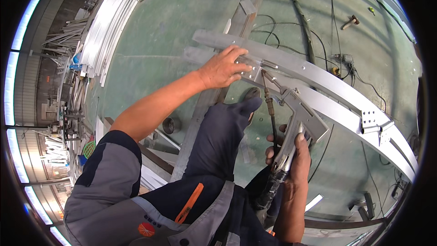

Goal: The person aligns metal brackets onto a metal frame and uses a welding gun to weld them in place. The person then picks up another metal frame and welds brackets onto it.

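My right hand is wrapped round the grip of a grey metal welding gun in front of my body. The gun's nozzle and a thin brass-coloured wire guide angle up to a joint on a curved, pale metal frame. At that joint, a small flat plate with holes lies across the frame. My left hand rests over the frame's left end, with its fingers spread and touching the metal close to the nozzle tip. My left palm hides part of the frame.
Under the frame runs a long metal beam. A hinged bracket sits on the frame's right part. Cables, a hammer and a power drill lie on the green floor. Stacked pale profiles are at left.
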### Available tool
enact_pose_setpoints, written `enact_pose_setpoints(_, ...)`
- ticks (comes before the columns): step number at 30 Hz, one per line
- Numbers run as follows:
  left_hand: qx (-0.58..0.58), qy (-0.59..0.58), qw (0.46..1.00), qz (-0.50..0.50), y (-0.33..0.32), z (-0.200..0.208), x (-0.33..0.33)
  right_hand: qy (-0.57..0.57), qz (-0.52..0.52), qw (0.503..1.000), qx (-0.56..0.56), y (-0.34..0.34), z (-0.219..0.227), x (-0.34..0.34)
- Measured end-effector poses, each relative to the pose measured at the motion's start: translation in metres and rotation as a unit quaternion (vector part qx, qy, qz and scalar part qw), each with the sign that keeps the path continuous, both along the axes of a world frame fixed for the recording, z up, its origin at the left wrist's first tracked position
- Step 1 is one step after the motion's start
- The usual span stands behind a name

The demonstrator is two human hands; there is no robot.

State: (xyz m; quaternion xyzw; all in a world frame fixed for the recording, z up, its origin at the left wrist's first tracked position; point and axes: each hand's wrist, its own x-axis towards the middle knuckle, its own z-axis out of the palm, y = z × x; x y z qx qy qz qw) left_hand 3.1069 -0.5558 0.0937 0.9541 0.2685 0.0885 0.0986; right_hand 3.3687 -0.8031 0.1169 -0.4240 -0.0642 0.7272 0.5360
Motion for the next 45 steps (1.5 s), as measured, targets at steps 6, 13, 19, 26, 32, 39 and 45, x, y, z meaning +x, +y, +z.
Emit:
enact_pose_setpoints(6, 0.010, -0.014, 1.000, -0.008, 0.000, 0.001, 0.000, 0.006, -0.006, 1.000, 0.008, 0.004, -0.001, -0.007)
enact_pose_setpoints(13, 0.015, -0.019, 1.000, -0.008, -0.001, 0.002, 0.001, 0.005, -0.012, 1.000, 0.006, 0.003, 0.001, -0.012)
enact_pose_setpoints(19, 0.013, -0.018, 1.000, 0.001, -0.002, 0.001, 0.001, 0.001, -0.018, 1.000, 0.004, 0.003, 0.005, -0.013)
enact_pose_setpoints(26, 0.011, -0.014, 1.000, 0.003, -0.001, 0.002, 0.001, 0.005, -0.009, 1.000, 0.004, 0.000, 0.006, -0.011)
enact_pose_setpoints(32, 0.000, -0.016, 1.000, 0.009, -0.001, 0.001, 0.001, 0.003, -0.006, 1.000, 0.005, -0.003, 0.008, -0.011)
enact_pose_setpoints(39, 0.019, -0.017, 1.000, 0.002, 0.000, 0.001, 0.001, 0.006, -0.005, 1.000, 0.004, -0.008, 0.008, -0.012)
enact_pose_setpoints(45, 0.004, -0.015, 1.000, 0.011, 0.001, 0.000, 0.000, 0.007, 0.001, 1.000, 0.007, -0.012, 0.007, -0.013)
